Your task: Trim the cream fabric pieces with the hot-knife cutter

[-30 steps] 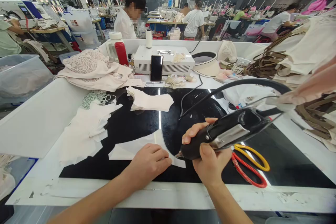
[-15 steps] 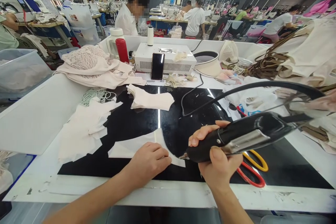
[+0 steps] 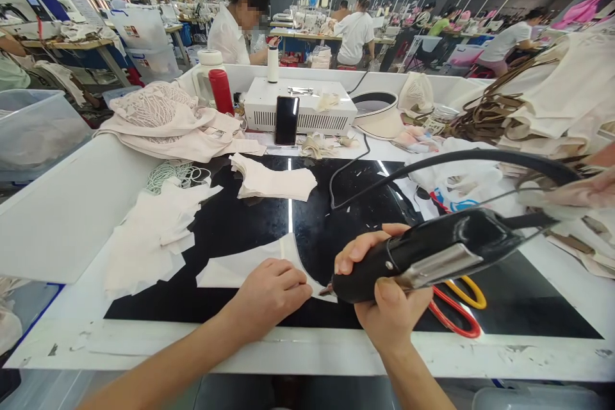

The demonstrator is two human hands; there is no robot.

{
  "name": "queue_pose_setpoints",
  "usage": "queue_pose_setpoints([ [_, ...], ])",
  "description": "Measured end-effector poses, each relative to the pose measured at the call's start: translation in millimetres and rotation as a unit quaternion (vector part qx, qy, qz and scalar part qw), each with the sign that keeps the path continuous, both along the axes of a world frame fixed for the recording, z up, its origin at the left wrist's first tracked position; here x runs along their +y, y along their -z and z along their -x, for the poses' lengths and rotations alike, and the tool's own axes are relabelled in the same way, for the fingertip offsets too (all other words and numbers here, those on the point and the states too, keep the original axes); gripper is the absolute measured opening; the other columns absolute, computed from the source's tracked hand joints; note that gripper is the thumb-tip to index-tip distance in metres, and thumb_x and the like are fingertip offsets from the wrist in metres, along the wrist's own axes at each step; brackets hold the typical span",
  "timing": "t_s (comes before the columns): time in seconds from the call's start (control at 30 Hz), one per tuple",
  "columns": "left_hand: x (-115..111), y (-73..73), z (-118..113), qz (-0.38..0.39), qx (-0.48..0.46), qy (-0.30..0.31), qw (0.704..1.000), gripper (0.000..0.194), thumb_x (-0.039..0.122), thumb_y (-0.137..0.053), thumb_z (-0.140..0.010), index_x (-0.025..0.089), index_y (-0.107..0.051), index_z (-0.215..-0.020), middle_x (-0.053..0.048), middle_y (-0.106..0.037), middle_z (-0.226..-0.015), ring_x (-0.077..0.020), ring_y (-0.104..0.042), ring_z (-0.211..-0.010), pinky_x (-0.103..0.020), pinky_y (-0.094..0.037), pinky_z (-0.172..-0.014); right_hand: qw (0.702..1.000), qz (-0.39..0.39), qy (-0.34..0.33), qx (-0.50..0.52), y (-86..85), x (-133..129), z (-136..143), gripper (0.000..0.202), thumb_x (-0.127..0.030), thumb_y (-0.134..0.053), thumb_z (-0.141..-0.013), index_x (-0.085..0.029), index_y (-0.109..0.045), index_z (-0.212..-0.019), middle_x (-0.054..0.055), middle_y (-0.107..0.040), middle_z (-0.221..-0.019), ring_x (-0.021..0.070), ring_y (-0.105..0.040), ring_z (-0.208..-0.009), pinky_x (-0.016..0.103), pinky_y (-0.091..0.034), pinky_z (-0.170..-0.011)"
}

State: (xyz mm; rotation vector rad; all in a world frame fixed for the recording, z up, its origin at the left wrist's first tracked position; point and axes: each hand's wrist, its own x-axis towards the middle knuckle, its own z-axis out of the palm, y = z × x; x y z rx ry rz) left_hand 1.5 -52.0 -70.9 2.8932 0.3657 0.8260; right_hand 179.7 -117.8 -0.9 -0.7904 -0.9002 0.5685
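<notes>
A pale fabric piece [image 3: 235,271] with a curved right edge lies on the black sheet [image 3: 163,309]. My left hand [image 3: 271,298] rests on its right part, fingers bent and pressed together against the cloth. My right hand [image 3: 389,295] is wrapped round a black handheld tool [image 3: 432,253] with a metal plate on its side and a cable at its back end. The tool's small metal tip touches or hovers just over the fabric's lower right corner. Red-handled scissors [image 3: 456,314], with one yellow loop, lie partly behind my right hand.
Stacked cream pieces [image 3: 276,180] lie farther back, more cloth [image 3: 144,237] at left. A phone [image 3: 287,120] leans on a white box [image 3: 327,116] beside a red bottle [image 3: 221,91]. Brown-strapped garments [image 3: 552,96] pile up at right. People sit beyond the table.
My right hand and the black tool have moved slightly left, bringing the tip farther over the fabric's lower right corner. My left hand has stayed almost where it was on the cloth.
</notes>
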Motion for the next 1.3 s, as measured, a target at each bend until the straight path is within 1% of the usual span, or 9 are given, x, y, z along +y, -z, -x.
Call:
queue_pose_setpoints([
  [0.17, -0.2, 1.0, 0.7, 0.005, 0.022, 0.002, 1.000, 0.012, 0.012, -0.060, -0.110, 0.020, -0.069, -0.109, -0.001, -0.073, -0.095, -0.0188, -0.067, -0.088, -0.035, -0.051, -0.078, 1.000, 0.004, -0.023, 0.010, 4.5, -0.8, 5.8, 0.038, -0.042, -0.084, -0.096, -0.030, -0.062, -0.125, -0.002, -0.069, -0.088, 0.0162, -0.066, -0.067, 0.031, -0.058, -0.059],
  [0.27, -0.4, 0.7, 0.9, 0.000, 0.030, -0.003, 1.000, 0.013, 0.012, -0.060, -0.110, 0.020, -0.069, -0.108, -0.001, -0.073, -0.094, -0.0184, -0.067, -0.087, -0.035, -0.051, -0.078, 1.000, 0.016, -0.017, 0.000, 4.0, -1.3, 3.9, 0.034, -0.040, -0.081, -0.098, -0.031, -0.061, -0.124, -0.002, -0.069, -0.087, 0.0166, -0.067, -0.067, 0.031, -0.058, -0.059],
  [0.47, -0.8, -2.4, 0.8, 0.005, 0.004, 0.005, 1.000, 0.014, 0.010, -0.059, -0.110, 0.020, -0.068, -0.107, -0.001, -0.074, -0.098, -0.0177, -0.068, -0.089, -0.035, -0.052, -0.081, 1.000, -0.003, 0.017, -0.008, -0.2, -6.2, -6.5, 0.040, -0.044, -0.084, -0.094, -0.030, -0.063, -0.126, -0.002, -0.066, -0.086, 0.0167, -0.066, -0.065, 0.032, -0.059, -0.059],
  [0.6, -0.8, -4.7, 0.2, 0.009, 0.000, 0.005, 1.000, 0.015, 0.011, -0.056, -0.111, 0.020, -0.068, -0.106, 0.000, -0.075, -0.097, -0.0180, -0.068, -0.088, -0.035, -0.052, -0.080, 1.000, -0.003, 0.021, -0.008, 2.0, -10.3, -9.7, 0.041, -0.046, -0.085, -0.093, -0.030, -0.065, -0.126, -0.002, -0.067, -0.086, 0.0168, -0.066, -0.065, 0.032, -0.059, -0.058],
  [0.77, -0.3, -7.0, -1.1, 0.003, -0.013, 0.005, 1.000, 0.020, 0.013, -0.052, -0.114, 0.020, -0.068, -0.105, 0.000, -0.075, -0.094, -0.0182, -0.069, -0.085, -0.036, -0.053, -0.078, 1.000, -0.004, 0.006, -0.002, 6.1, -10.5, -9.5, 0.035, -0.037, -0.083, -0.097, -0.031, -0.066, -0.128, -0.002, -0.070, -0.089, 0.0157, -0.068, -0.069, 0.031, -0.060, -0.063],
  [0.87, 1.2, -12.6, 1.5, 0.034, -0.026, 0.007, 0.999, 0.020, 0.019, -0.051, -0.116, 0.019, -0.068, -0.106, -0.001, -0.075, -0.095, -0.0183, -0.071, -0.088, -0.034, -0.056, -0.081, 1.000, -0.007, 0.002, -0.003, 7.0, -8.8, -10.7, 0.035, -0.036, -0.083, -0.097, -0.031, -0.066, -0.128, -0.002, -0.071, -0.090, 0.0150, -0.068, -0.070, 0.030, -0.060, -0.065],
  [1.0, 5.7, -23.2, 11.3, 0.096, -0.026, 0.000, 0.995, 0.020, 0.024, -0.052, -0.117, 0.018, -0.070, -0.112, -0.005, -0.077, -0.108, -0.0179, -0.074, -0.100, -0.033, -0.061, -0.092, 1.000, -0.015, 0.008, -0.001, 6.3, -8.0, -13.7, 0.038, -0.038, -0.084, -0.096, -0.030, -0.066, -0.128, -0.002, -0.070, -0.090, 0.0152, -0.068, -0.070, 0.031, -0.059, -0.064],
  [1.13, 10.2, -32.1, 22.2, 0.080, -0.027, -0.016, 0.996, 0.020, 0.023, -0.051, -0.117, 0.018, -0.071, -0.115, -0.007, -0.077, -0.114, -0.0184, -0.075, -0.103, -0.034, -0.063, -0.095, 0.999, -0.029, 0.015, 0.008, 4.6, -7.2, -13.2, 0.039, -0.040, -0.083, -0.096, -0.030, -0.066, -0.129, -0.002, -0.069, -0.090, 0.0151, -0.067, -0.069, 0.030, -0.058, -0.063],
  [1.3, 12.4, -39.8, 32.9, 0.069, -0.006, -0.037, 0.997, 0.020, 0.020, -0.052, -0.116, 0.018, -0.072, -0.117, -0.008, -0.078, -0.114, -0.0192, -0.076, -0.103, -0.034, -0.065, -0.095, 0.999, -0.039, -0.005, 0.024, 5.8, -3.0, -8.0, 0.040, -0.038, -0.085, -0.095, -0.031, -0.067, -0.130, -0.001, -0.071, -0.091, 0.0142, -0.068, -0.070, 0.028, -0.058, -0.061],
])
